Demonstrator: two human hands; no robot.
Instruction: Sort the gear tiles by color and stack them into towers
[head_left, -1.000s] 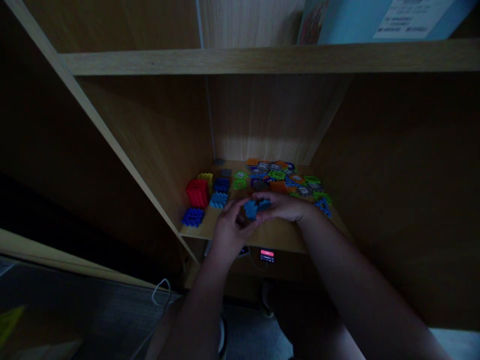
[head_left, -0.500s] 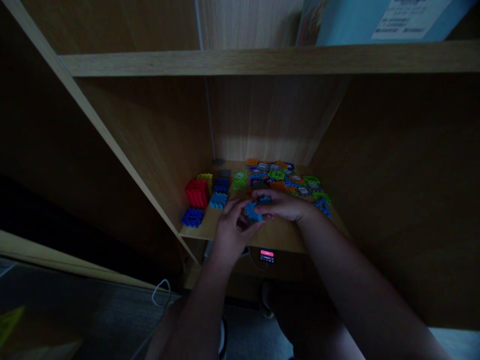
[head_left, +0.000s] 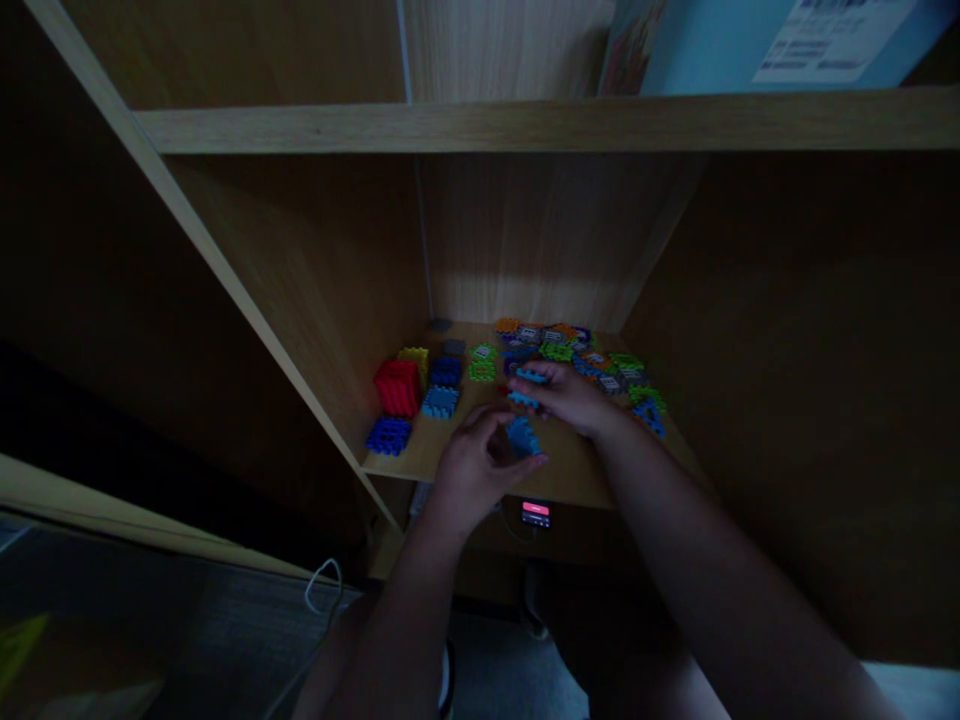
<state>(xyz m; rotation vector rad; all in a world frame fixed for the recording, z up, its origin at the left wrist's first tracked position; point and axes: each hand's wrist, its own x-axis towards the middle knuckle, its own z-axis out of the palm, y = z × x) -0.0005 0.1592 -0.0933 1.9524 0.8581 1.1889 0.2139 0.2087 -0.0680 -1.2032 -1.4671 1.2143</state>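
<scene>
My left hand (head_left: 478, 460) grips a light blue toothed building piece (head_left: 523, 437) between thumb and fingers, low over the shelf's front part. Just above and to the right, my right hand (head_left: 568, 394) is closed on light blue toothed pieces (head_left: 528, 397); how many it holds I cannot tell. The two hands are apart. Left of them lie a light blue square piece (head_left: 440, 402), a dark blue piece (head_left: 445, 371), a stack of red pieces (head_left: 398, 388), yellow pieces (head_left: 415, 362) and a blue lattice piece (head_left: 388, 436).
Behind my hands, a pile of mixed orange, green, grey and purple pieces (head_left: 556, 351) spreads to the right. Green pieces (head_left: 482, 364) lie at the middle. An upper shelf board (head_left: 480, 128) crosses overhead, bearing a blue box (head_left: 720, 45). Below glows a phone (head_left: 535, 514).
My hands have moved apart, each keeping light blue material. The right went up and away; the left tilted its piece slightly lower.
</scene>
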